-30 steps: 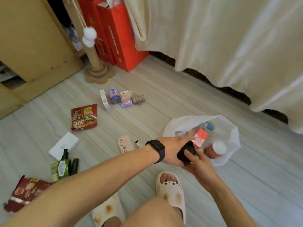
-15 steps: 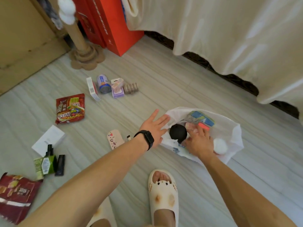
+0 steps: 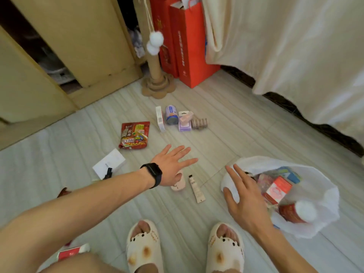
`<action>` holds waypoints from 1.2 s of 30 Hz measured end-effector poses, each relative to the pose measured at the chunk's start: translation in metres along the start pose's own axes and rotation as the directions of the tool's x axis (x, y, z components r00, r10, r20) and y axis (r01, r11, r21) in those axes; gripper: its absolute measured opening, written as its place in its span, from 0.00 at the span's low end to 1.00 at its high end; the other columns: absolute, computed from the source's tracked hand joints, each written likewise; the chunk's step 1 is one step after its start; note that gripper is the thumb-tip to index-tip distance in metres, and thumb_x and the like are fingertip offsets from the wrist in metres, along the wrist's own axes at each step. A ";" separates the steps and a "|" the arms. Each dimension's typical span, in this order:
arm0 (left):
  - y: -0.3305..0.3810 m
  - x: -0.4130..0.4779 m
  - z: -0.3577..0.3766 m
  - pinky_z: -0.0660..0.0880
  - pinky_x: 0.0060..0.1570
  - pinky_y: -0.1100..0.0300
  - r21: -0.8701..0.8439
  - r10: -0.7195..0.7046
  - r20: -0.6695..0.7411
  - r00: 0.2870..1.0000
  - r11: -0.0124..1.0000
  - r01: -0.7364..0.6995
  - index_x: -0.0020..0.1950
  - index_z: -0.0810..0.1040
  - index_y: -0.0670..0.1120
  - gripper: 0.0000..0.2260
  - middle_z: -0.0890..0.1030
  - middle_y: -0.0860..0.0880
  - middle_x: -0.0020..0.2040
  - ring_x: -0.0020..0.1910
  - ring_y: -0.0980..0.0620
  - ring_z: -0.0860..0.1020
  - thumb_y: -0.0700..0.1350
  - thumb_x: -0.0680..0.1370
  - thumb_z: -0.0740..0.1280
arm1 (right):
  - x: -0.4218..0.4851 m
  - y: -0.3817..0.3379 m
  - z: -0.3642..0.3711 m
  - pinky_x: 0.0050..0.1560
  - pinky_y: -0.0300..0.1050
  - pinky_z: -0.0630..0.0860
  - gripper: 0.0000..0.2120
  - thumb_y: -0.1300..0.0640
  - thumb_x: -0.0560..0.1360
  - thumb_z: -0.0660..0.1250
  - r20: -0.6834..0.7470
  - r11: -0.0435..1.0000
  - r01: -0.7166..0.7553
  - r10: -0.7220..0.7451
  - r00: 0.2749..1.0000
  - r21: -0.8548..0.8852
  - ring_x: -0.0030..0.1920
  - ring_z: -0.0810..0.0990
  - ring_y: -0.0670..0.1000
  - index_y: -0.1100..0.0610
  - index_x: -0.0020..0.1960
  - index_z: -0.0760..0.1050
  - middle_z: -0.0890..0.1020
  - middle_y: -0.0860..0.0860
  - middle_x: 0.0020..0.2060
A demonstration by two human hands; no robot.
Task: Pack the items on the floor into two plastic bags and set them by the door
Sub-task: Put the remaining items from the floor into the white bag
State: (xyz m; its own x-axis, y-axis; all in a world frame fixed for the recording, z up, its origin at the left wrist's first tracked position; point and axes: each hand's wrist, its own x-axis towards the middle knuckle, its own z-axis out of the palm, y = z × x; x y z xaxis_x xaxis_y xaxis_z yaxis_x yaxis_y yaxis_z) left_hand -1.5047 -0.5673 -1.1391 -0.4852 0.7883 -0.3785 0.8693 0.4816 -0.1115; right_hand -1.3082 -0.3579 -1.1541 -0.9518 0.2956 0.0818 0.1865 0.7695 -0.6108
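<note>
The white plastic bag (image 3: 256,164) is seen lying open on the floor (image 3: 246,119) at the right. Inside it are held a red-and-white carton (image 3: 277,191), a blue box (image 3: 293,175) and a red jar (image 3: 291,213) with a white lid; their printing is too blurred to be read. The right hand (image 3: 246,201) is held over the bag's near rim, its grip spread, with fingers straight and nothing held. Whether the plastic is touched cannot be told.

The left hand (image 3: 171,166), with a black smartwatch (image 3: 152,174) worn at the wrist, is stretched out low over the floor, its grip likewise spread and nothing grasped. A pink item (image 3: 178,185) is partly covered beneath its palm, and a slim beige tube (image 3: 196,189) is laid just beside that, between the two hands.

Farther out, a red noodle packet (image 3: 135,135) is marked with large Chinese characters that cannot be made out surely. Beyond it a close row is formed by a narrow white box (image 3: 160,119), a blue can (image 3: 171,115) on its side, a lilac blister card (image 3: 185,121) and a brown ringed roll (image 3: 200,123). A flat white box (image 3: 109,163) is laid left of the left wrist, with a small dark bottle (image 3: 108,173) at its near corner.

At the back are found a cardboard scratching post (image 3: 155,71) hung with white pom-poms (image 3: 155,42), red paper bags (image 3: 191,46) printed with a vertical line of pale writing too small to be read, a wooden cabinet (image 3: 78,36) and a cream curtain (image 3: 285,46).
</note>
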 end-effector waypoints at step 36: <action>0.000 0.051 0.168 0.47 0.73 0.41 -0.405 -0.236 0.136 0.962 0.873 0.271 0.78 0.45 0.62 0.47 0.41 0.44 0.79 0.77 0.39 0.45 0.66 0.67 0.70 | 0.006 0.021 0.169 0.54 0.44 0.76 0.35 0.62 0.79 0.57 0.585 0.867 0.130 0.207 0.784 -0.481 0.60 0.64 0.53 0.40 0.79 0.48 0.47 0.47 0.80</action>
State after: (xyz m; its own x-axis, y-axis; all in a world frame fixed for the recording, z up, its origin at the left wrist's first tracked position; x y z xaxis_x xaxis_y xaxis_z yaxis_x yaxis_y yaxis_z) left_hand -1.5137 -0.5921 -1.3129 -0.6588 0.5930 -0.4629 0.5894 0.7893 0.1723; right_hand -1.3506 -0.4354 -1.2994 -0.8501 0.0594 -0.5233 0.1546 0.9780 -0.1402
